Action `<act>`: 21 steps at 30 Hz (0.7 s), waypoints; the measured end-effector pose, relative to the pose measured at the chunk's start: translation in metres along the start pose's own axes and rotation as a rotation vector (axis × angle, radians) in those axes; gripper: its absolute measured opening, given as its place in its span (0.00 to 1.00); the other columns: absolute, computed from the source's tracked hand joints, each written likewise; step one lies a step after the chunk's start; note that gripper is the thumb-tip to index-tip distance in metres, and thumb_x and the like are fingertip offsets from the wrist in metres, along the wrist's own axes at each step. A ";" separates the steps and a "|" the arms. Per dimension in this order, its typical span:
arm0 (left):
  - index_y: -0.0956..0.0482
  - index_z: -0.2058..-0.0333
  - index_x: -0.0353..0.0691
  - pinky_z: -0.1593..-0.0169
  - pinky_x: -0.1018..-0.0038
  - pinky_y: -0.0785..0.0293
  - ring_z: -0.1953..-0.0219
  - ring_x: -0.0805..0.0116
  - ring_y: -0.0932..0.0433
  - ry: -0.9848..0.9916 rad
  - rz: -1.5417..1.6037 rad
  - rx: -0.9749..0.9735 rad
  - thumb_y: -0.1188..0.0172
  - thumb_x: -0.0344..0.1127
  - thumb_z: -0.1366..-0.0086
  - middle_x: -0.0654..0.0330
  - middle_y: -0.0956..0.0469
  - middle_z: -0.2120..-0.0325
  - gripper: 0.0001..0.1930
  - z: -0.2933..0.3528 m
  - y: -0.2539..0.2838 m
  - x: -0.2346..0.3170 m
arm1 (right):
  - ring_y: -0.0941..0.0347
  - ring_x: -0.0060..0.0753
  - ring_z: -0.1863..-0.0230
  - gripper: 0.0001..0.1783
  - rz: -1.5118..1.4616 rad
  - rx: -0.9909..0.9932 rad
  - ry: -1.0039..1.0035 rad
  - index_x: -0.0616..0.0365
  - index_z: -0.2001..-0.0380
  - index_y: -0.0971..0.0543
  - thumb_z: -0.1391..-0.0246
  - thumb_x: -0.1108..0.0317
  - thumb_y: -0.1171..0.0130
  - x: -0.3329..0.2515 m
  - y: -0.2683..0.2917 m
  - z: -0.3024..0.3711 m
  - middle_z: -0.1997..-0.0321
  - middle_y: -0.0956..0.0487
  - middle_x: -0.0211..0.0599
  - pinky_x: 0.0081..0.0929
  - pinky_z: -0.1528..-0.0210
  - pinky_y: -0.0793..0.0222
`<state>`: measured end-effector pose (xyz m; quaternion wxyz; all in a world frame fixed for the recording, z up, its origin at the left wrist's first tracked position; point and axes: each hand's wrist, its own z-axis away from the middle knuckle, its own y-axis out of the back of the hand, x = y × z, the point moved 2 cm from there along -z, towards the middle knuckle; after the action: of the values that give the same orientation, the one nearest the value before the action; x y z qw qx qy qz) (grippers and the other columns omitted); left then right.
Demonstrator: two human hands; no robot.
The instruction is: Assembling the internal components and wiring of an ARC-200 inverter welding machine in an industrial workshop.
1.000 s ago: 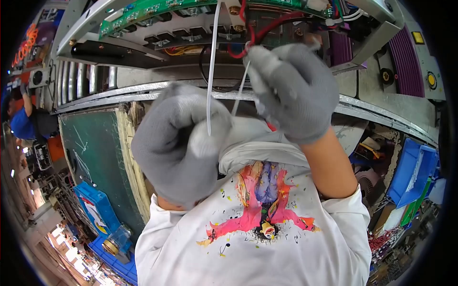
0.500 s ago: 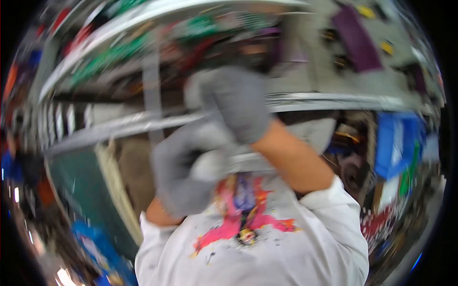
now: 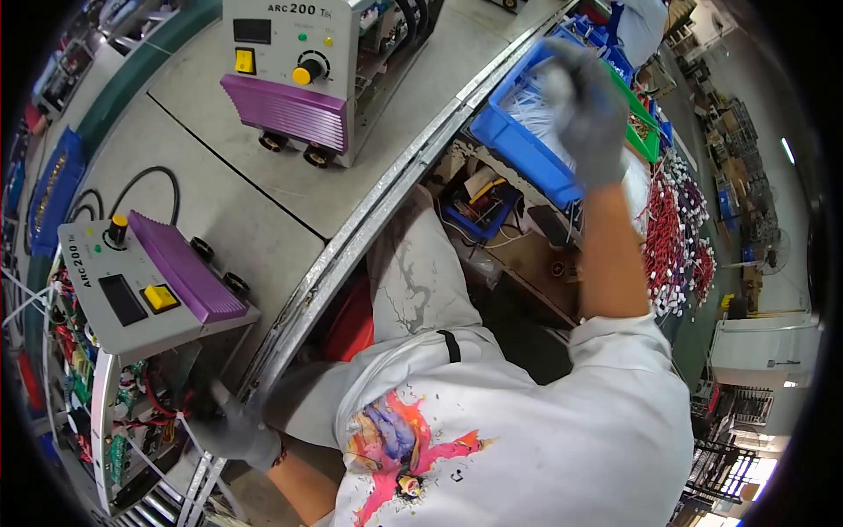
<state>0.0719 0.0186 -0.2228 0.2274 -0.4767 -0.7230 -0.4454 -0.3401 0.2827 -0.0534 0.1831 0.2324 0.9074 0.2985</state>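
My right hand, in a grey glove, is over a blue bin at upper right. Thin white strips that look like cable ties lie in the bin. The hand is blurred and its fingers are not clear. My left hand, also gloved, is at lower left beside the open side of a grey welding machine with a purple finned panel. Its fingers are in shadow near red wires and white ties, so its grip cannot be made out.
A second welding machine stands on the bench at the top. A metal rail edges the bench. At right are a green bin and a heap of red wires with white connectors. A small blue tray sits below.
My hands were together in front of my chest. Now they are apart: the right has gone over the blue bin, the left down beside the machine. The view has swung to the right.
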 end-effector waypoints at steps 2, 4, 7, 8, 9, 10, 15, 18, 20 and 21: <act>0.24 0.59 0.28 0.60 0.75 0.25 0.68 0.68 0.22 -0.119 -0.033 0.219 0.29 0.39 0.45 0.54 0.20 0.65 0.22 -0.002 -0.015 0.001 | 0.22 0.38 0.60 0.24 0.288 -0.257 -0.159 0.51 0.50 0.23 0.50 0.82 0.49 0.141 0.005 -0.004 0.58 0.19 0.40 0.31 0.54 0.27; 0.24 0.58 0.27 0.59 0.74 0.24 0.66 0.67 0.22 0.014 -0.042 0.240 0.29 0.37 0.45 0.53 0.20 0.64 0.22 0.000 -0.019 0.010 | 0.22 0.43 0.58 0.25 0.504 -0.456 -0.128 0.51 0.49 0.24 0.51 0.83 0.50 0.191 -0.002 0.017 0.56 0.19 0.42 0.32 0.51 0.28; 0.25 0.58 0.28 0.56 0.71 0.25 0.63 0.66 0.23 0.113 0.235 0.241 0.33 0.30 0.45 0.53 0.21 0.63 0.17 0.007 -0.020 0.039 | 0.26 0.48 0.47 0.18 0.395 -0.690 0.088 0.53 0.53 0.22 0.49 0.74 0.46 0.219 -0.044 0.021 0.51 0.22 0.49 0.36 0.42 0.34; 0.25 0.59 0.30 0.57 0.71 0.26 0.63 0.67 0.24 0.149 0.302 0.158 0.34 0.30 0.45 0.56 0.21 0.63 0.16 0.010 -0.017 0.042 | 0.26 0.50 0.49 0.16 0.314 -0.722 0.069 0.56 0.56 0.20 0.51 0.74 0.45 0.236 -0.055 0.024 0.53 0.21 0.50 0.38 0.44 0.32; 0.25 0.59 0.32 0.56 0.71 0.27 0.63 0.68 0.24 0.182 0.296 0.082 0.34 0.32 0.45 0.57 0.22 0.63 0.16 0.007 -0.016 0.046 | 0.25 0.53 0.54 0.13 0.553 -0.882 0.025 0.58 0.63 0.19 0.53 0.74 0.46 0.234 -0.056 0.022 0.57 0.21 0.51 0.41 0.51 0.30; 0.26 0.57 0.32 0.57 0.71 0.28 0.64 0.68 0.24 0.124 0.316 -0.003 0.34 0.33 0.45 0.57 0.22 0.65 0.18 0.006 -0.017 0.040 | 0.24 0.54 0.58 0.11 0.539 -0.808 0.091 0.58 0.65 0.19 0.52 0.72 0.45 0.271 -0.046 0.031 0.60 0.20 0.51 0.43 0.55 0.29; 0.36 0.49 0.36 0.58 0.72 0.25 0.62 0.69 0.27 0.042 0.445 0.165 0.45 0.20 0.45 0.56 0.28 0.60 0.23 0.033 -0.004 0.033 | 0.24 0.47 0.50 0.15 0.713 -0.964 -0.231 0.60 0.56 0.21 0.48 0.73 0.46 0.333 0.024 0.008 0.54 0.20 0.50 0.34 0.47 0.31; 0.35 0.51 0.40 0.66 0.73 0.25 0.66 0.68 0.28 0.024 0.392 0.278 0.48 0.16 0.46 0.54 0.29 0.62 0.23 0.059 0.008 0.035 | 0.26 0.48 0.48 0.19 0.101 -0.616 -0.114 0.59 0.51 0.24 0.48 0.73 0.47 0.319 0.015 0.011 0.50 0.22 0.52 0.35 0.48 0.32; 0.35 0.53 0.40 0.67 0.73 0.25 0.68 0.68 0.28 -0.082 0.433 0.216 0.49 0.16 0.46 0.54 0.29 0.63 0.21 0.065 0.011 0.044 | 0.27 0.43 0.45 0.24 0.711 -0.448 -0.637 0.57 0.44 0.28 0.47 0.74 0.49 0.314 0.057 0.018 0.46 0.24 0.50 0.31 0.49 0.33; 0.35 0.56 0.40 0.69 0.74 0.26 0.70 0.68 0.29 -0.157 0.562 0.125 0.49 0.16 0.46 0.54 0.30 0.65 0.19 0.058 0.010 0.034 | 0.27 0.44 0.46 0.24 0.870 -0.659 -0.495 0.59 0.43 0.30 0.44 0.68 0.51 0.432 0.141 0.060 0.46 0.24 0.51 0.34 0.48 0.33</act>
<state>0.0711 0.0865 -0.2225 0.3141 -0.6764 -0.6040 -0.2811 -0.6240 0.6403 -0.0938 0.3126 0.5761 0.5190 0.5486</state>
